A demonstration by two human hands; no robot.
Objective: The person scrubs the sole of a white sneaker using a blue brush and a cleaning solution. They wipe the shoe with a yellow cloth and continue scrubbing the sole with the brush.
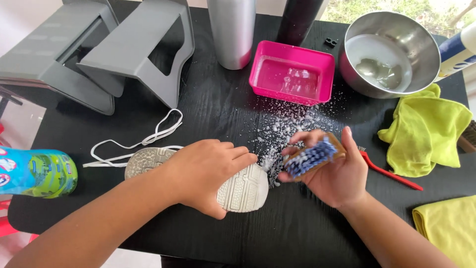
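Bright blue-green labelled canister [35, 172] lying at table's left edge; white-blue-yellow labelled bottle [458, 49] at far right.

A: Bench [208, 106] looks like black wood w/ open grain, matt, flecked w/ white foam. Shoe sole [243, 191]?

B: Pale rubber, ridged tread, rough. Brush [313, 158] has a wood back w/ blue-and-white bristles, stiff-looking. Laces [148, 139] are white woven cord.

A: Bowl [391, 52] is steel, smooth, glossy. Pink tub [292, 72] is plastic, slight sheen.

B: Yellow cloths [429, 129] look soft, fuzzy, approx. microfibre. Grey stands [134, 54] are matt plastic. Tall bottle [232, 32] is brushed metal.
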